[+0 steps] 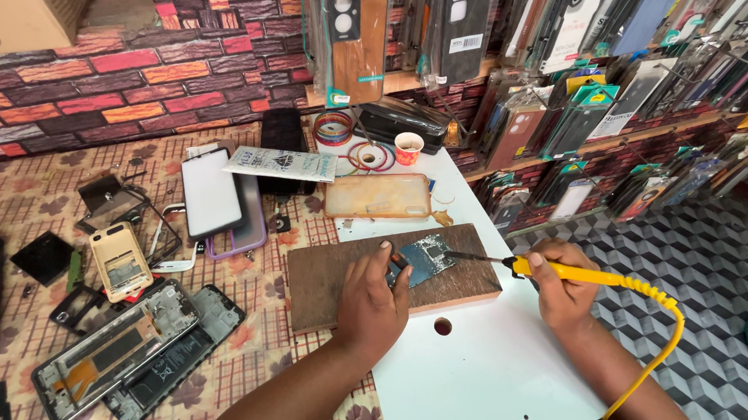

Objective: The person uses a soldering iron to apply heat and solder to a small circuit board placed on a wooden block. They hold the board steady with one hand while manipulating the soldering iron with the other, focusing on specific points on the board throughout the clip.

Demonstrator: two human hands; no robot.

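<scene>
Soldering iron (571, 273) tip on circuit board (426, 257), board on wooden block (335, 278).

Left hand (370, 305) rests on the block, fingers (388, 257) pressed down on the board's left edge, pinning it, not curled around it. Right hand (559, 285), right of the block, is clenched around the yellow iron handle; the dark tip reaches left onto the board's right end. The yellow cord trails off behind the block's right side. Opened phone frames (129, 345) lie well left of the block, a clear phone case (378, 198) just behind it.
</scene>
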